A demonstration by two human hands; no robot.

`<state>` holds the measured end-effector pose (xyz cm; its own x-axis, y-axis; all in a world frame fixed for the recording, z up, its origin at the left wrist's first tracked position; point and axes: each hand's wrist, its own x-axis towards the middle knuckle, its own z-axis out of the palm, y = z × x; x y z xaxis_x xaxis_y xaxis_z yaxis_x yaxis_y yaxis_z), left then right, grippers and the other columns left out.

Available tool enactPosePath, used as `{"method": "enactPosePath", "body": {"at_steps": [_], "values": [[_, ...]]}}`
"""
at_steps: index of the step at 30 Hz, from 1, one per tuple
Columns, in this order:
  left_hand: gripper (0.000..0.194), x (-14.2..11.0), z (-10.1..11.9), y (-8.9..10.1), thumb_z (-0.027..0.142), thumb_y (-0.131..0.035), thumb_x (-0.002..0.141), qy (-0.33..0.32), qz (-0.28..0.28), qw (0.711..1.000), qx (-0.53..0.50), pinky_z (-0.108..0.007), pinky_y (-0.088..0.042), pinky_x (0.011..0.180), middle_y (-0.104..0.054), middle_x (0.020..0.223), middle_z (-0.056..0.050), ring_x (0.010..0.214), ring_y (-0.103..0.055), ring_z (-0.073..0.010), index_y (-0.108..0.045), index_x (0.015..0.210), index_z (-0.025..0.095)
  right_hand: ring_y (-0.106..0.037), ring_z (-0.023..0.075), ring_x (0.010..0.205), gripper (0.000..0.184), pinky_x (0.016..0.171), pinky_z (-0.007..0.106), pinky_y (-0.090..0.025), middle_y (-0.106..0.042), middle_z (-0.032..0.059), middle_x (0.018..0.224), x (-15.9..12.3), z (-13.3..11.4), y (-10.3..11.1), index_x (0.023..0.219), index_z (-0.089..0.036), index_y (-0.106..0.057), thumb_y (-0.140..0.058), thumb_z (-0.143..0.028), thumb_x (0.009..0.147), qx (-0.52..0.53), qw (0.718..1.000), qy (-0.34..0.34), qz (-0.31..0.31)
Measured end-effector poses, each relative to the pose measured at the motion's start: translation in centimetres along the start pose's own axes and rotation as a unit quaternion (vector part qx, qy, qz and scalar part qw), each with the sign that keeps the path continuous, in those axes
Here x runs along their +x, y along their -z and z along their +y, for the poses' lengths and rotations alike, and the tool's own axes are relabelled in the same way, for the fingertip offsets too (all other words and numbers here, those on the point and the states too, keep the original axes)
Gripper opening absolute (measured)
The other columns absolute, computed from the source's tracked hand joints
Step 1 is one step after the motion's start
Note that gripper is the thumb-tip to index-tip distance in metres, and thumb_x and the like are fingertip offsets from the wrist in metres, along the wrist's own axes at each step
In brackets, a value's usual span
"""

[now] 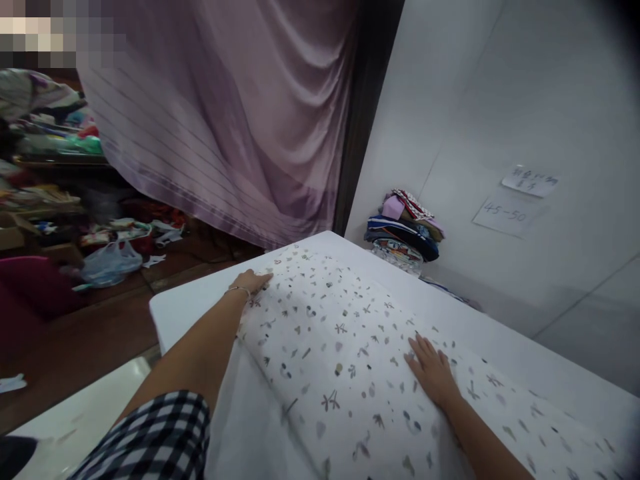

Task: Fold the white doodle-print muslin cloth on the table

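A white fabric sheet (345, 347) printed with small grey and brown motifs lies spread over a white table (195, 300). At the fabric's far left edge, my left hand (253, 283) touches the cloth with its fingers stretched forward; a thin bracelet circles that wrist. My right hand (431, 369) rests flat on the fabric further right, fingers spread. Nothing shows in its grip. Along the near left side, the cloth has an edge or fold, with plain white material below it.
Folded clothes (404, 227) are stacked beyond the table by the grey wall. A purple curtain (240, 100) hangs ahead. Bags and clutter, including a plastic bag (111, 263), cover the floor at left. Paper notes (507, 217) are on the wall. A pale stool-like surface (85, 413) stands lower left.
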<state>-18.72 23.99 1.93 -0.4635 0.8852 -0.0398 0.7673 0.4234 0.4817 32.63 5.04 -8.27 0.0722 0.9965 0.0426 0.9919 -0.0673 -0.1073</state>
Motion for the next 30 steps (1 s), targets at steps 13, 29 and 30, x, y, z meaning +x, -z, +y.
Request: {"method": "enactPosePath", "body": {"at_steps": [13, 29, 30], "values": [[0.044, -2.8, 6.7, -1.7, 0.047, -0.045, 0.084, -0.176, -0.027, 0.976, 0.124, -0.04, -0.042, 0.092, -0.061, 0.122, -0.014, 0.112, -0.056, -0.03, -0.063, 0.111, 0.017, -0.021, 0.0242, 0.141, 0.061, 0.114, 0.051, -0.022, -0.03, 0.0023, 0.152, 0.0, -0.1, 0.3, 0.142, -0.027, -0.04, -0.025, -0.055, 0.089, 0.014, 1.0, 0.003, 0.005], [0.04, -2.3, 9.4, -2.5, 0.019, -0.05, 0.075, -0.156, -0.03, 0.981, 0.111, -0.037, -0.049, 0.078, -0.066, 0.11, -0.017, 0.103, -0.062, -0.0298, -0.058, 0.114, 0.014, -0.016, 0.0269, 0.143, 0.06, 0.116, 0.05, -0.014, -0.024, 0.0041, 0.154, -0.2, -1.2, 1.8, 0.145, -0.026, -0.034, -0.026, -0.053, 0.092, 0.039, 0.999, -0.005, -0.029], [0.041, -2.6, 9.6, -2.5, 0.02, -0.049, 0.075, -0.166, -0.024, 0.98, 0.11, -0.038, -0.048, 0.079, -0.066, 0.111, -0.016, 0.103, -0.061, -0.03, -0.057, 0.115, 0.015, -0.016, 0.0273, 0.143, 0.06, 0.116, 0.049, -0.013, -0.023, 0.0042, 0.154, -0.3, -1.3, 1.9, 0.145, -0.025, -0.034, -0.026, -0.053, 0.092, 0.043, 0.999, -0.006, -0.032]]}}
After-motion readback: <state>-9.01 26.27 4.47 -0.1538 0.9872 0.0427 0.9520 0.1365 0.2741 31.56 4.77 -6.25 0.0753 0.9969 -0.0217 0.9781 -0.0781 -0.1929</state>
